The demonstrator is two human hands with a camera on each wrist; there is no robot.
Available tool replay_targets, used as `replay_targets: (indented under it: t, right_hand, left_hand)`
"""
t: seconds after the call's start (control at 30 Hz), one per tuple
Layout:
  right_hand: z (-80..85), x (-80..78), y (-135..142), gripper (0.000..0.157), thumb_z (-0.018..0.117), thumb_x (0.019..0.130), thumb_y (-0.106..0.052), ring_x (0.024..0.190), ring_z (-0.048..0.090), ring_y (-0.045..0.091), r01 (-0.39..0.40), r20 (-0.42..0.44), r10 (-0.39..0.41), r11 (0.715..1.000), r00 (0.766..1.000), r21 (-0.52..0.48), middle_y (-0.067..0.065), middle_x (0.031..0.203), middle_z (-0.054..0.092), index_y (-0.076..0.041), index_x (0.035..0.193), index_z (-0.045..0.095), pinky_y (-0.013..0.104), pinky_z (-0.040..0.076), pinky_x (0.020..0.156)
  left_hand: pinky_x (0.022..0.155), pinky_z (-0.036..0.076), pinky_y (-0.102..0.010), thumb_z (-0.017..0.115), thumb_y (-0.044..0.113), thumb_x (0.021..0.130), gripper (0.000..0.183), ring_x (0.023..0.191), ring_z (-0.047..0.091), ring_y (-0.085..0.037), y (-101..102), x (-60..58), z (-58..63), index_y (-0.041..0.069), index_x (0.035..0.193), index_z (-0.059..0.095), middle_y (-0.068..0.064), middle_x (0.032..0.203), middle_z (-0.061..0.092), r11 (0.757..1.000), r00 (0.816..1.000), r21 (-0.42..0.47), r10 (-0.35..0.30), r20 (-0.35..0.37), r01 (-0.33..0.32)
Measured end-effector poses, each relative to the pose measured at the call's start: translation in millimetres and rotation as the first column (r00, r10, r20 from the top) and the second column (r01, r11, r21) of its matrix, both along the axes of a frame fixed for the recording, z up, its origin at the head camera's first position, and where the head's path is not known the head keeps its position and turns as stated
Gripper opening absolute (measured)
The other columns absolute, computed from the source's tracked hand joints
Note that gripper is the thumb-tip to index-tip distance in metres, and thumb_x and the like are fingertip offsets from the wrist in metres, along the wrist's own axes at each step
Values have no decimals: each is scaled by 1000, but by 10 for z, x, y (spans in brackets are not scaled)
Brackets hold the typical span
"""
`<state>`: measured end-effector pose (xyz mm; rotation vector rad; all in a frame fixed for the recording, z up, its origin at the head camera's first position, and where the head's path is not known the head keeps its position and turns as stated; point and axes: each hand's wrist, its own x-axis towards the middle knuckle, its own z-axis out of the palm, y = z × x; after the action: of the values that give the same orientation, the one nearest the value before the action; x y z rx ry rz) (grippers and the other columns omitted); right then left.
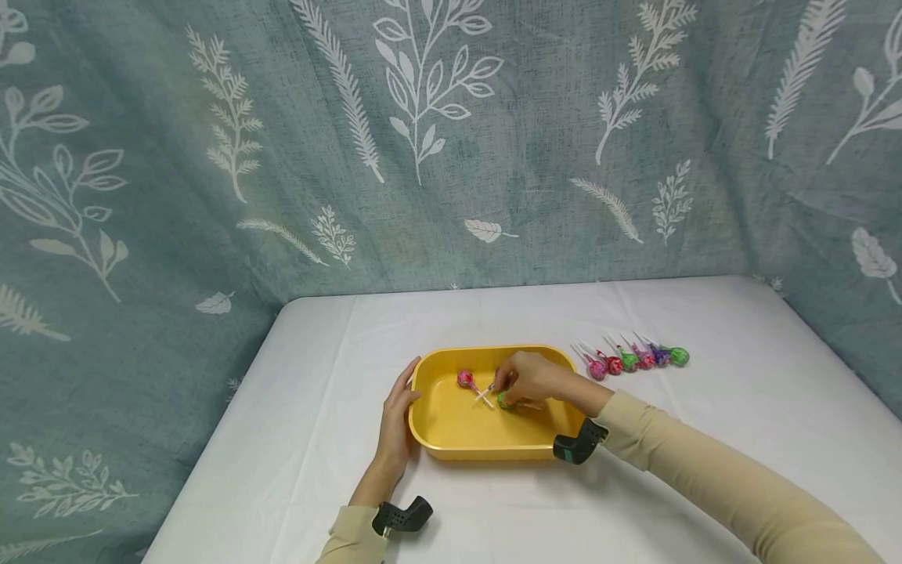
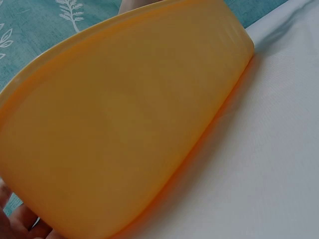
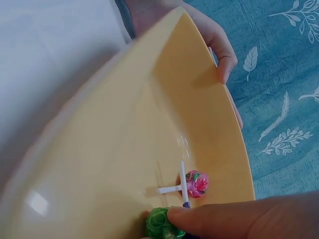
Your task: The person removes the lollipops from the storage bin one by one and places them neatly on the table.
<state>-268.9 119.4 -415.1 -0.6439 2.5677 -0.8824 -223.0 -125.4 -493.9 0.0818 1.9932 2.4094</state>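
A yellow tray [image 1: 451,448] stands on the white-covered table. My left hand [image 1: 397,419] holds its left end, thumb at the rim and fingers along the outer wall. In the left wrist view, the tray's outer wall [image 2: 114,114] hides most of that hand. Inside the tray, my right hand [image 1: 532,377] pinches a green lollipop [image 3: 160,222] low over the tray floor. A pink lollipop [image 1: 466,378] lies beside it, its white stick crossing that of a purple-wrapped one largely hidden by the right hand.
Right of the tray, several lollipops [image 1: 629,359] lie in a slanted row on the table [image 1: 338,352], sticks pointing back. Behind the table hangs a blue-green leaf-patterned cloth [image 1: 451,211]. The right forearm reaches across the tray's right end.
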Motion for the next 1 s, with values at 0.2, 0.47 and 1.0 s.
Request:
replay_targets:
  t: [0.2,0.47,1.0]
  right_hand:
    - [-15,2,22,13,72,80,-1,68,61,11,6,41,-5,999,999,-34,3,83,70,-2,93,76,25,52,63]
    - [-34,-10,111,10,70,83,2,72,65,16,111,139,-91,984,986,-138,6,84,67,3,93,70,33,57,68]
    - [142,69,558,30,66,89,-10,91,68,31,243,236,-171,917,956,-317,13,99,67,7,114,62,43,55,82]
  left_hand:
    - [111,30,-39,38,14,92,58,134,41,-20,7,-1,5,20,149,39,2,148,42,1000,1000,2,-1,-1,1]
    - [112,28,-41,38,14,92,56,135,39,-22,10,4,10,21,148,41,2,150,40,1000,1000,-5,2,-4,-2]
    - [111,29,-40,38,16,92,57,135,40,-21,17,0,3,24,148,41,3,150,40,999,1000,-31,11,-1,-11]
